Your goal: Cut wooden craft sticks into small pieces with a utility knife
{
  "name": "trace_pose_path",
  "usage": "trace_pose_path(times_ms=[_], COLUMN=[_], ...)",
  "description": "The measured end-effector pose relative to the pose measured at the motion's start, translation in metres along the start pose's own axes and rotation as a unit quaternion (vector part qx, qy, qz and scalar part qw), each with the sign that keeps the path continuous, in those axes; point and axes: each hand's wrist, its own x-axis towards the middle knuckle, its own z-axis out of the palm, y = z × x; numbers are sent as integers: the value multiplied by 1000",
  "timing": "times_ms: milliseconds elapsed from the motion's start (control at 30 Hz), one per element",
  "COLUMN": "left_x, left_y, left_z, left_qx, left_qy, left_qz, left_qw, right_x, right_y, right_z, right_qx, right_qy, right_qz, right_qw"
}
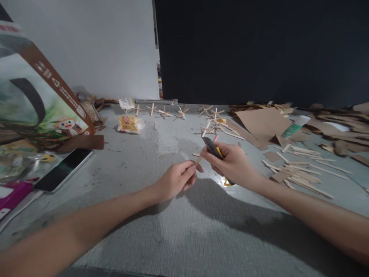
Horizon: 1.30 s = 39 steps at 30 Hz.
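Between the fingertips of my left hand is a small wooden stick, pinched near its lower end. My right hand is closed around a black and yellow utility knife, and its fingertips touch the stick's upper end. Whether the knife's blade is out, I cannot tell. Just beyond the hands lie a few star shapes made of crossed sticks, one of them close to the knife. A further light stick piece lies on the table behind my fingers.
Loose wooden sticks and brown cardboard cover the right side, with a glue stick among them. Several stick stars line the back. On the left are a phone, a printed bag and a small snack packet.
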Motion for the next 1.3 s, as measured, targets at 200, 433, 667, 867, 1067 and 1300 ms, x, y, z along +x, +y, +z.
trace_pose_path(times_ms=[200, 433, 667, 867, 1067, 1300], left_x=[0, -2, -2, -1, 0, -2], left_y=[1, 0, -3, -4, -6, -11], left_z=[-2, -3, -3, -4, -6, -7], left_qx=[100, 180, 225, 264, 298, 339], left_qy=[104, 127, 135, 146, 141, 136], left_qz=[49, 83, 85, 109, 135, 151], left_qw=[988, 972, 961, 947, 934, 919], right_x=[-4, -17, -18, -18, -18, -20], right_y=[8, -10, -9, -9, -6, -4], right_z=[4, 9, 11, 12, 13, 19], right_qx=[-18, -73, -65, -49, -42, -30], right_qy=[-52, -109, -109, -102, -112, -109], right_qz=[-12, 3, 4, 6, 45, 69], right_qw=[998, 991, 992, 994, 992, 991])
